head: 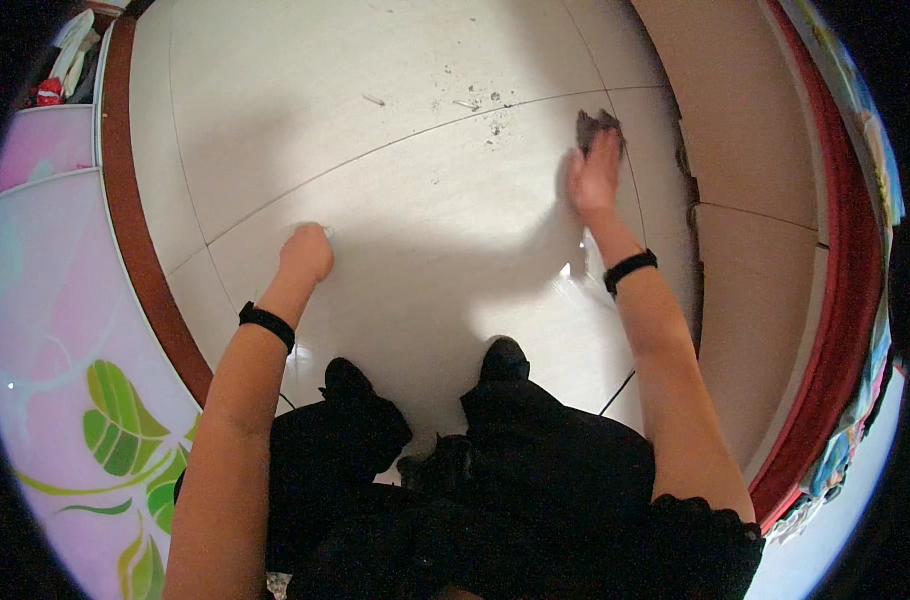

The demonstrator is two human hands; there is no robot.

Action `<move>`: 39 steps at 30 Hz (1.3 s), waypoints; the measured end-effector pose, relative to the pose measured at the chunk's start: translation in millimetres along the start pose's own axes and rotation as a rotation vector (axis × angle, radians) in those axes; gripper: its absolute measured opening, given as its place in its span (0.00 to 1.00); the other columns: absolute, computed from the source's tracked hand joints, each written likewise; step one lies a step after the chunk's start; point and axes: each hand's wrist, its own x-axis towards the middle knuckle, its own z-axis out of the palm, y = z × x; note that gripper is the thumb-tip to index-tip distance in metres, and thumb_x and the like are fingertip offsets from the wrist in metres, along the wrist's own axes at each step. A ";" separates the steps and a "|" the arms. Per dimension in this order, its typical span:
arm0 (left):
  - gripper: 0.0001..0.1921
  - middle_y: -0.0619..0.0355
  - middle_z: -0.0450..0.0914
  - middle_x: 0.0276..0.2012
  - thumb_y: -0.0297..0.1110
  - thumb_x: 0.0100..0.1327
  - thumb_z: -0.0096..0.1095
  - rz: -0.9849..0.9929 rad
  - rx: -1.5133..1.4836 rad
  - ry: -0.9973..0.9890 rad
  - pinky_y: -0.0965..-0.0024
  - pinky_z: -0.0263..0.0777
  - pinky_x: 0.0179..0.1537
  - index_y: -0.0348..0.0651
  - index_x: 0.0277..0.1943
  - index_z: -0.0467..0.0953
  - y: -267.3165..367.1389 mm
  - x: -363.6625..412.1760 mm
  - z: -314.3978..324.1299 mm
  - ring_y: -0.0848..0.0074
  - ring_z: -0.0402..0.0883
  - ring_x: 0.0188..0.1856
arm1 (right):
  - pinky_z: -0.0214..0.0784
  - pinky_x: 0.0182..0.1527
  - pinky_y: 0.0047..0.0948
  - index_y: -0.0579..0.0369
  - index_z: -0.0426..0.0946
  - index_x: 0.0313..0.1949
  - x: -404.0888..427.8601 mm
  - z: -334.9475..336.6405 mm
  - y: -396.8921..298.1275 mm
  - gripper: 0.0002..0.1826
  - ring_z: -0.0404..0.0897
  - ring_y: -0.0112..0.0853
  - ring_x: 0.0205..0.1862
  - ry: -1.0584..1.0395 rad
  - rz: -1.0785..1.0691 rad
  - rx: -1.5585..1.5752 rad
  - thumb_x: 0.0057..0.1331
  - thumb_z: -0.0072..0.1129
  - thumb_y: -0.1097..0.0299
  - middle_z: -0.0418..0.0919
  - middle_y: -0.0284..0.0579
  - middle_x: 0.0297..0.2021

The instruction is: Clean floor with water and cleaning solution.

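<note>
My right hand (599, 176) reaches out over the pale tiled floor (425, 202), its fingers on a clump of dark grey fluff or cloth (591, 124) that pokes out past the fingertips. Whether the fingers grip it or press on it cannot be made out. My left hand (308, 250) is closed in a fist low over the floor at the left, with a small pale, shiny bit (329, 232) showing at its edge; what that is stays unclear. Dark crumbs of dirt (495, 129) lie scattered between and beyond the hands, beside two small thin pale pieces (466, 106), (374, 100) at top centre.
Along the left stands a glossy pink and white panel with green leaves (42, 300), edged by a brown strip (128, 187). At the right a tan tiled surface (755, 157) borders the floor, with red trim (849, 247) beyond. My dark shoes (504, 360) are below.
</note>
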 end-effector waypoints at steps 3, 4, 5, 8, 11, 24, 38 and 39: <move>0.12 0.40 0.76 0.49 0.28 0.60 0.49 -0.011 0.041 -0.004 0.57 0.72 0.50 0.32 0.44 0.74 2.7 -0.8 -0.4 0.51 0.77 0.50 | 0.41 0.72 0.43 0.72 0.54 0.64 13.0 12.4 -71.6 0.32 0.52 0.52 0.69 0.099 -0.244 0.285 0.65 0.46 0.65 0.54 0.64 0.66; 0.12 0.40 0.76 0.49 0.28 0.60 0.49 -0.014 0.044 0.003 0.57 0.72 0.50 0.32 0.44 0.74 1.6 0.9 2.2 0.51 0.77 0.50 | 0.41 0.72 0.42 0.71 0.56 0.63 18.4 3.8 -104.9 0.30 0.52 0.49 0.70 0.035 -0.224 0.364 0.64 0.45 0.68 0.56 0.64 0.65; 0.12 0.41 0.76 0.48 0.28 0.60 0.50 -0.011 0.043 -0.020 0.57 0.72 0.50 0.32 0.44 0.74 -1.1 4.6 6.8 0.51 0.78 0.50 | 0.48 0.69 0.45 0.70 0.61 0.60 21.8 3.6 -131.0 0.25 0.58 0.57 0.65 0.087 -0.254 0.425 0.63 0.45 0.73 0.60 0.68 0.62; 0.12 0.41 0.77 0.48 0.27 0.60 0.51 -0.002 0.052 -0.036 0.57 0.73 0.50 0.32 0.44 0.74 2.2 3.1 1.1 0.51 0.78 0.50 | 0.56 0.66 0.38 0.62 0.69 0.56 41.1 10.0 -169.0 0.25 0.65 0.49 0.62 0.059 -0.322 0.589 0.57 0.42 0.82 0.68 0.55 0.59; 0.11 0.41 0.77 0.48 0.26 0.59 0.51 -0.020 0.023 -0.019 0.57 0.73 0.49 0.31 0.44 0.74 9.4 -1.4 -4.8 0.52 0.78 0.49 | 0.61 0.62 0.37 0.59 0.75 0.51 61.8 8.4 -173.0 0.22 0.71 0.46 0.57 0.092 -0.272 0.754 0.56 0.42 0.82 0.74 0.52 0.53; 0.09 0.40 0.78 0.45 0.27 0.58 0.55 -0.075 -0.027 0.014 0.58 0.74 0.48 0.33 0.41 0.76 19.4 -13.8 -16.5 0.52 0.79 0.48 | 0.55 0.63 0.45 0.63 0.67 0.57 122.3 30.0 45.5 0.22 0.67 0.51 0.59 0.428 0.118 0.084 0.64 0.45 0.72 0.70 0.59 0.55; 0.12 0.39 0.77 0.44 0.32 0.62 0.49 0.015 0.021 0.049 0.55 0.72 0.49 0.33 0.42 0.74 1.0 -0.2 9.5 0.51 0.78 0.48 | 0.67 0.54 0.37 0.55 0.76 0.45 107.6 -18.4 -128.8 0.14 0.76 0.43 0.50 0.277 -0.057 0.904 0.62 0.47 0.74 0.78 0.48 0.46; 0.12 0.39 0.77 0.45 0.31 0.62 0.48 0.014 0.006 0.079 0.55 0.72 0.49 0.33 0.42 0.74 -2.0 0.4 12.6 0.51 0.78 0.47 | 0.67 0.54 0.37 0.57 0.76 0.48 114.3 -23.9 -103.0 0.16 0.77 0.44 0.49 0.314 0.079 0.834 0.65 0.41 0.72 0.79 0.50 0.45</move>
